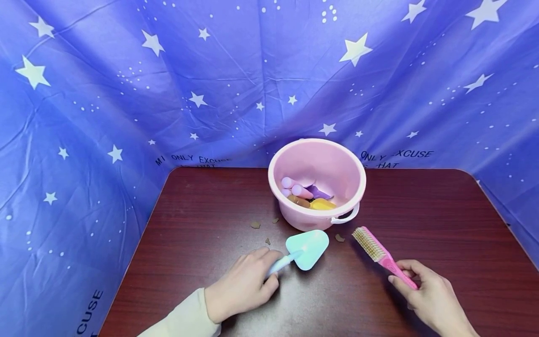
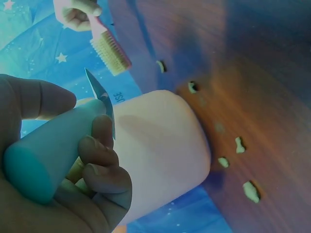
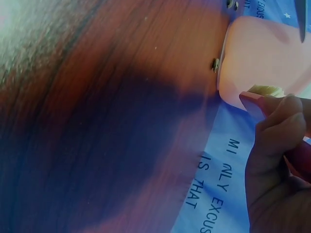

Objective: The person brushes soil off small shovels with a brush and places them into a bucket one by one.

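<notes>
My left hand [image 1: 248, 283] grips the handle of a light-blue toy shovel [image 1: 309, 248], whose blade hovers in front of the bucket. In the left wrist view, the fingers wrap round the shovel's thick handle [image 2: 48, 150]. My right hand [image 1: 433, 295] holds a pink brush [image 1: 376, 250] by its handle, the pale bristles facing left toward the bucket. Brown scraps [image 1: 255, 225] lie scattered on the table, one of them a small scrap [image 1: 339, 238] between shovel and brush. Part of the brush [image 3: 252, 103] shows in the right wrist view.
A pink bucket [image 1: 290, 217] with a white handle [image 1: 346, 219] stands at the back of the dark red-brown table [image 1: 202, 196]. Inside it are pink-handled pieces, a purple piece [image 1: 318, 192] and a yellow piece [image 1: 323, 204]. A blue starry cloth [image 1: 236, 61] hangs behind.
</notes>
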`<state>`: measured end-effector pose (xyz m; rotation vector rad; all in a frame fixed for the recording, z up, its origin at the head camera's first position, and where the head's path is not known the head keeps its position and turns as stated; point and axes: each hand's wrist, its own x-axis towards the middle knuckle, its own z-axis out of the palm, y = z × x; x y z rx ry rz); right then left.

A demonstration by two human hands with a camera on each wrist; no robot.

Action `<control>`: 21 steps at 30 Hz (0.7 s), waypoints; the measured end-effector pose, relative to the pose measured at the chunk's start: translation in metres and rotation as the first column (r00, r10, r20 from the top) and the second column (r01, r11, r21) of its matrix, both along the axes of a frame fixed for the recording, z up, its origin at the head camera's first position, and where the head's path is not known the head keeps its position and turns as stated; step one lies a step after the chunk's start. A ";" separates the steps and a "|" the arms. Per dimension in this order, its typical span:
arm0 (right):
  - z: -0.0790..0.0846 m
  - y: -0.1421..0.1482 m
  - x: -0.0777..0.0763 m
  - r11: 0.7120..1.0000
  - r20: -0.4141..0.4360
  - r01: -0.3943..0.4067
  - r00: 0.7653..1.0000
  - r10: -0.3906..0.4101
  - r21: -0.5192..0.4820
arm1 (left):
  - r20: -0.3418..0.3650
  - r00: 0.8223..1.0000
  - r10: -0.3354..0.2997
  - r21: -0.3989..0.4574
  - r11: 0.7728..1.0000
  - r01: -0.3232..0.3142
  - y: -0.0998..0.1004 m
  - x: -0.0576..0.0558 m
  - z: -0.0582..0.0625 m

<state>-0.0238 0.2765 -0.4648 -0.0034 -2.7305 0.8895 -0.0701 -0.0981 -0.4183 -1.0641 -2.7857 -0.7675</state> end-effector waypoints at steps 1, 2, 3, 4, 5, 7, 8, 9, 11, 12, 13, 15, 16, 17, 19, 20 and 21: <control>0.000 0.000 0.000 1.000 0.000 0.001 1.000 -0.001 -0.001 | -0.005 1.000 0.001 -0.006 1.000 -0.001 0.000 0.000 0.002; 0.000 0.001 0.000 1.000 0.000 0.004 1.000 -0.004 -0.001 | -0.011 1.000 0.003 -0.013 1.000 -0.003 0.000 0.000 0.004; 0.000 0.001 0.000 1.000 -0.001 0.004 1.000 -0.004 -0.002 | -0.016 1.000 0.003 -0.019 1.000 -0.003 0.000 0.001 0.005; 0.000 0.002 0.000 1.000 0.001 0.006 1.000 -0.006 -0.005 | -0.023 1.000 0.002 -0.024 1.000 -0.002 0.000 0.001 0.007; 0.000 0.003 -0.001 1.000 0.000 0.007 1.000 -0.007 -0.005 | -0.027 1.000 0.001 -0.028 1.000 -0.002 0.000 0.001 0.008; 0.000 0.005 -0.001 1.000 -0.004 0.006 1.000 -0.006 -0.002 | -0.036 0.999 -0.004 -0.031 1.000 0.003 0.000 0.002 0.012; 0.000 0.005 -0.001 1.000 -0.004 0.005 1.000 -0.005 -0.001 | -0.039 0.999 -0.007 -0.032 0.999 0.006 0.000 0.002 0.013; 0.000 0.006 -0.002 1.000 -0.005 0.005 1.000 -0.005 0.001 | -0.039 0.999 -0.011 -0.030 1.000 0.009 0.001 0.003 0.015; 0.000 0.008 -0.002 1.000 -0.011 0.005 1.000 -0.005 0.008 | -0.039 0.999 -0.020 -0.028 0.999 0.019 0.001 0.004 0.017; 0.000 0.009 -0.003 1.000 -0.017 0.005 1.000 -0.005 0.015 | -0.038 0.999 -0.025 -0.026 0.999 0.025 0.001 0.004 0.019; -0.001 0.010 -0.003 1.000 -0.023 0.005 1.000 -0.005 0.019 | -0.039 0.999 -0.030 -0.025 0.999 0.029 0.002 0.004 0.020; -0.001 0.011 -0.004 0.999 -0.040 0.008 0.999 -0.007 0.034 | -0.044 0.998 -0.040 -0.022 0.999 0.039 0.002 0.004 0.022; -0.002 0.012 -0.004 0.999 -0.053 0.010 0.999 -0.007 0.043 | -0.050 0.998 -0.045 -0.022 0.999 0.044 0.003 0.005 0.024; -0.002 0.012 -0.004 0.999 -0.065 0.012 0.998 -0.008 0.053 | -0.057 0.997 -0.049 -0.023 0.999 0.047 0.003 0.005 0.025; -0.003 0.014 -0.005 0.998 -0.088 0.014 0.996 -0.008 0.069 | -0.071 0.996 -0.061 -0.020 0.998 0.060 0.004 0.004 0.027; -0.003 0.014 -0.006 0.997 -0.098 0.015 0.995 -0.008 0.077 | -0.079 0.994 -0.070 -0.016 0.997 0.069 0.004 0.004 0.028; -0.003 0.015 -0.006 0.996 -0.108 0.018 0.994 -0.009 0.087 | -0.084 0.994 -0.077 -0.014 0.997 0.076 0.005 0.003 0.030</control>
